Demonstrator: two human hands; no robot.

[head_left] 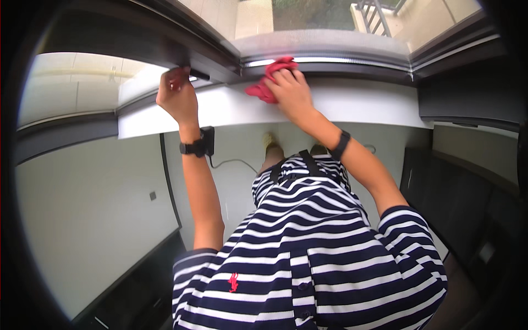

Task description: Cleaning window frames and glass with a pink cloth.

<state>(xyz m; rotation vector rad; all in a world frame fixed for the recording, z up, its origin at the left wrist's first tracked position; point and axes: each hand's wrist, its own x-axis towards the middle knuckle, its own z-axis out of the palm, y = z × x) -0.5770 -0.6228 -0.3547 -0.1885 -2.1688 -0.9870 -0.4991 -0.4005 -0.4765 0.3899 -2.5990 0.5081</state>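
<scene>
My right hand (291, 93) presses a crumpled red cloth (264, 91) against the inner edge of the dark window frame (352, 70), just above the white sill. Its fingers are bunched over the cloth, which sticks out past them on the left and at the top. My left hand (179, 99) is raised at the opened window sash (126, 60), with fingers curled around the dark window handle (199, 73). Slight blur and a reddish tint cover those fingertips, so their exact hold is partly hidden.
A white sill (357, 104) runs beneath the window. Outside are a railing (374, 16) and greenery. A black box (207, 141) with a cable hangs at my left wrist. Dark cabinets (456, 192) stand on the right, and a pale panel (99, 209) on the left.
</scene>
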